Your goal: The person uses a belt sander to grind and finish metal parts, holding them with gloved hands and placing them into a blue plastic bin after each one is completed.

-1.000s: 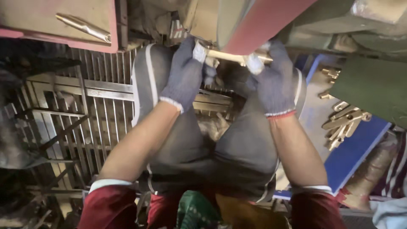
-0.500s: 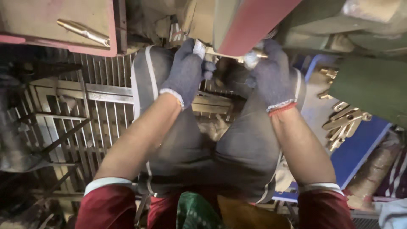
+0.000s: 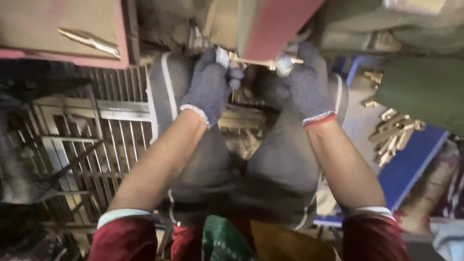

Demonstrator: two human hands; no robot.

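Overhead, both gloved hands grip one slim brass rod (image 3: 251, 61): the left hand (image 3: 210, 84) has its fingers (image 3: 235, 76) curled shut on one end, and the right hand (image 3: 309, 82) is clamped round the other. Between them the rod's long axis runs crosswise from hand to hand, nearly level, passing under a red panel (image 3: 275, 24). Well off beyond the right hand, loose brass pieces (image 3: 394, 133) lie on a blue tray (image 3: 411, 164).

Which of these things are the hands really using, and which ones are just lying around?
In use:
- left hand and right hand, both in grey gloves
- thin brass-coloured rod held between them
- red machine part the rod sits under

Just lying about:
- pile of brass pieces on the blue tray
- single brass rod on the ledge at upper left
- metal grate
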